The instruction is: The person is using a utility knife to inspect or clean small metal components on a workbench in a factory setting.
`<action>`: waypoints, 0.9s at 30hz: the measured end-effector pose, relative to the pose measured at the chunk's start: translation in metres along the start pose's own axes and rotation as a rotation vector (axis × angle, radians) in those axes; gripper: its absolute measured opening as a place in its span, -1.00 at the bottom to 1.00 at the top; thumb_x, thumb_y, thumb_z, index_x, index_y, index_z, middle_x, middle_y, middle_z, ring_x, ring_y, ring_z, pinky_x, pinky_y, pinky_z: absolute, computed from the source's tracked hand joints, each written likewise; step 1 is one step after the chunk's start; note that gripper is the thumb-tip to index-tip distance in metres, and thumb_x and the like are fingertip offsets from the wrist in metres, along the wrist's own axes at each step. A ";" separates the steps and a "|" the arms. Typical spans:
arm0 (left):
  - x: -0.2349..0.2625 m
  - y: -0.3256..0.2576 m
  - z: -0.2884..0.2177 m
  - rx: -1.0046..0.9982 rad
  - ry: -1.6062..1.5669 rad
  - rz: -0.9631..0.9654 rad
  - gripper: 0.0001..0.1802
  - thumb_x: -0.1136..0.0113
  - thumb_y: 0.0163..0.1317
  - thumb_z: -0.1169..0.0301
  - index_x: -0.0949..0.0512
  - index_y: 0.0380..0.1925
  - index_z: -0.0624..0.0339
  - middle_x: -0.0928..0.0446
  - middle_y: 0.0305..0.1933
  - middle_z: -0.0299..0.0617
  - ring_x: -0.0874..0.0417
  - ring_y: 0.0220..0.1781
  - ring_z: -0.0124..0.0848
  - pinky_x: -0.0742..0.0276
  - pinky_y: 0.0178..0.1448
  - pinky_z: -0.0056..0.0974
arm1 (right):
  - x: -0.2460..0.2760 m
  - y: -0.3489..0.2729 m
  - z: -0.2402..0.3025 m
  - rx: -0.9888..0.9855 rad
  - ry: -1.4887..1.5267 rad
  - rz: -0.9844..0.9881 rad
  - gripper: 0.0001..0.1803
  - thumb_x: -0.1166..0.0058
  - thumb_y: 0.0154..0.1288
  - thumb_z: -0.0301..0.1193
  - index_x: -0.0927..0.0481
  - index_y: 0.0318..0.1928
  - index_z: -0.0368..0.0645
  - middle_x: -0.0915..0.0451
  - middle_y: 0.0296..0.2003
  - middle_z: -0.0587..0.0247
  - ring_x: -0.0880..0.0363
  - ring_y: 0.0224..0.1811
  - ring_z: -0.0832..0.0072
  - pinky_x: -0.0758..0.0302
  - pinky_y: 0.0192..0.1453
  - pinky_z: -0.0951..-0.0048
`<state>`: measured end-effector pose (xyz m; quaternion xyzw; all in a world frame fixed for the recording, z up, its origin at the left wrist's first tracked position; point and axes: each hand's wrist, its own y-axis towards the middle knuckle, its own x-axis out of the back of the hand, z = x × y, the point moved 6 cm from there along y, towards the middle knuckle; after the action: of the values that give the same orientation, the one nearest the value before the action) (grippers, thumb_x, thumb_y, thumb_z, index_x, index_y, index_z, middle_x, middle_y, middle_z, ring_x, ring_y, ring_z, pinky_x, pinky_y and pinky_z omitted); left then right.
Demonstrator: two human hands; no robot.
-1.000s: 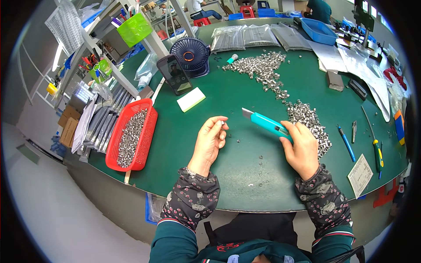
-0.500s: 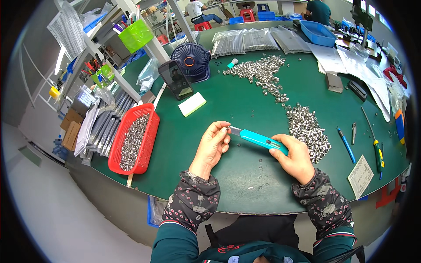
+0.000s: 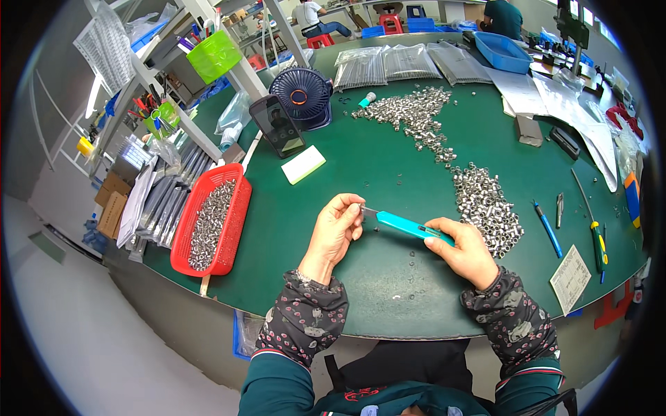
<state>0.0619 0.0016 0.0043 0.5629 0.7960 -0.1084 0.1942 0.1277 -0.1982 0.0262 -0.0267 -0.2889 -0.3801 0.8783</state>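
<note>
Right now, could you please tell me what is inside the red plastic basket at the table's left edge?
The red plastic basket holds a heap of small silvery metal parts; the heap covers most of its floor.

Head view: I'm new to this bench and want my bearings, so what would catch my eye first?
At the middle, the right hand holds a turquoise utility knife whose tip meets the fingertips of the left hand above the green table. To the left, near the table edge, sits a red basket full of small metal parts. Loose shiny metal rings lie heaped just right of the hands, trailing toward the far side.
</note>
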 end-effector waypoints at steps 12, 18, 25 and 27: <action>0.004 0.001 0.003 -0.009 0.004 0.052 -0.87 -0.01 0.19 0.40 -0.42 -0.33 0.23 -0.36 -0.46 -0.34 -0.31 -0.54 -0.61 -0.23 -0.59 -0.54 | 0.007 -0.005 0.014 0.156 -0.265 -0.202 -0.72 -0.06 0.04 -0.23 -0.52 -0.25 -0.09 -0.44 -0.55 0.22 -0.46 -0.52 0.25 -0.36 -0.45 0.30; 0.003 0.001 0.003 -0.013 0.021 0.031 -0.85 -0.01 0.20 0.36 -0.42 -0.36 0.23 -0.32 -0.53 -0.36 -0.28 -0.56 -0.62 -0.22 -0.59 -0.54 | 0.008 -0.007 0.019 0.199 -0.318 -0.239 -0.73 -0.07 0.03 -0.25 -0.51 -0.26 -0.08 -0.41 -0.56 0.22 -0.45 -0.52 0.26 -0.35 -0.48 0.30; 0.002 0.001 0.003 -0.019 0.104 0.021 -0.80 0.03 0.23 0.31 -0.41 -0.42 0.22 -0.27 -0.59 -0.38 -0.25 -0.61 -0.64 -0.22 -0.60 -0.55 | 0.008 -0.009 0.022 0.251 -0.390 -0.275 -0.73 -0.10 0.00 -0.27 -0.50 -0.25 -0.07 -0.38 -0.56 0.24 -0.44 -0.52 0.28 -0.35 -0.49 0.31; 0.001 0.001 0.002 -0.019 0.119 0.014 -0.80 0.04 0.24 0.31 -0.41 -0.42 0.23 -0.26 -0.61 -0.39 -0.24 -0.62 -0.65 -0.22 -0.61 -0.56 | 0.008 -0.009 0.023 0.260 -0.402 -0.283 -0.72 -0.10 -0.01 -0.28 -0.49 -0.25 -0.07 -0.38 -0.56 0.25 -0.44 -0.52 0.29 -0.35 -0.50 0.31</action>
<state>0.0624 0.0023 0.0018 0.5720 0.8032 -0.0656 0.1527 0.1144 -0.2040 0.0483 0.0521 -0.5046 -0.4457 0.7375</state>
